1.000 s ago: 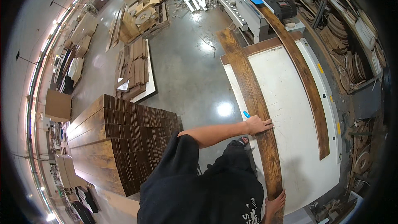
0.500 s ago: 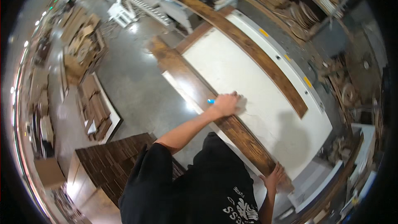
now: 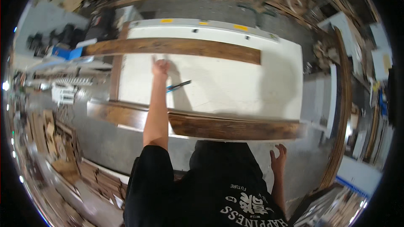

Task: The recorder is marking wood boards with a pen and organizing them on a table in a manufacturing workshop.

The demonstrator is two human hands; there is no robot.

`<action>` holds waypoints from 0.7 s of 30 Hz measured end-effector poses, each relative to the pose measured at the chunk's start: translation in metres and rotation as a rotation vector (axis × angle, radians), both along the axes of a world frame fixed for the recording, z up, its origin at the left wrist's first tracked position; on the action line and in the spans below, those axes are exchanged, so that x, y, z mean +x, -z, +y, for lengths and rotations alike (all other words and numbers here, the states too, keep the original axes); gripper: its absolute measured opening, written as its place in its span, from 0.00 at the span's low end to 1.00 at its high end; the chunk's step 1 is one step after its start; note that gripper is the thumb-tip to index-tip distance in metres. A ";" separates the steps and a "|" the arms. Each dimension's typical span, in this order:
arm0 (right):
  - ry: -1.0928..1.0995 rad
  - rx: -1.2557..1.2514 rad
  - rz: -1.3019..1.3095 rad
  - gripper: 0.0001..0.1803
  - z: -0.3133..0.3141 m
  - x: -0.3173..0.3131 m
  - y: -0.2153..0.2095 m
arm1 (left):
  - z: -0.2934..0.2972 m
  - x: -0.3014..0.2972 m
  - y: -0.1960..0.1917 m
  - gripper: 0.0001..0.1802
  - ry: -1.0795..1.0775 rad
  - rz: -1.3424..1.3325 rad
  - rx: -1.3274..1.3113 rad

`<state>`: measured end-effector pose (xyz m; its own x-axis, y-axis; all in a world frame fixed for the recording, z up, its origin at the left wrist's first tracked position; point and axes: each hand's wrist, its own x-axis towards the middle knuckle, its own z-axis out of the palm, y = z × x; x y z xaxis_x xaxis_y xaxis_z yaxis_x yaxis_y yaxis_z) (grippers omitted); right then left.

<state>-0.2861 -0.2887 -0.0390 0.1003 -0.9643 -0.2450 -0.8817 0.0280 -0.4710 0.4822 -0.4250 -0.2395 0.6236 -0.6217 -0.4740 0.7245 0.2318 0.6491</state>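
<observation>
My left hand [image 3: 161, 67] reaches over the white tabletop [image 3: 227, 88], just short of the far brown wood plank [image 3: 185, 47]. A finger points outward and I see nothing held, though the hand is slightly blurred. A slim black and blue tool [image 3: 179, 85] lies on the white surface beside my left forearm. Along the near edge rests another brown plank [image 3: 231, 128], crossed by that forearm. My right hand [image 3: 278, 157] hangs in front of this plank's right part, apart from it, its fingers spread and bent around nothing.
A grey rail with yellow labels [image 3: 206, 23] borders the far table edge. Blue and black equipment [image 3: 65, 52] stands at the far left. Long boards [image 3: 341, 113] stretch along the right. Stacked brown pieces [image 3: 99, 176] lie at the lower left.
The view has swung round, so the table now lies crosswise. My left hand has left the near plank and reached farther across. My right hand has let go of the plank's end.
</observation>
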 end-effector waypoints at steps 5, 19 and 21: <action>0.194 -0.041 -0.009 0.19 0.032 0.008 -0.040 | -0.088 -0.030 -0.005 0.36 -0.046 0.292 -0.029; 0.437 -0.459 -0.168 0.27 -0.048 -0.001 -0.083 | -0.006 -0.183 -0.101 0.26 0.160 0.099 0.071; 0.438 -0.575 -0.149 0.30 -0.074 -0.016 -0.072 | 0.020 -0.222 -0.121 0.28 0.182 0.157 0.039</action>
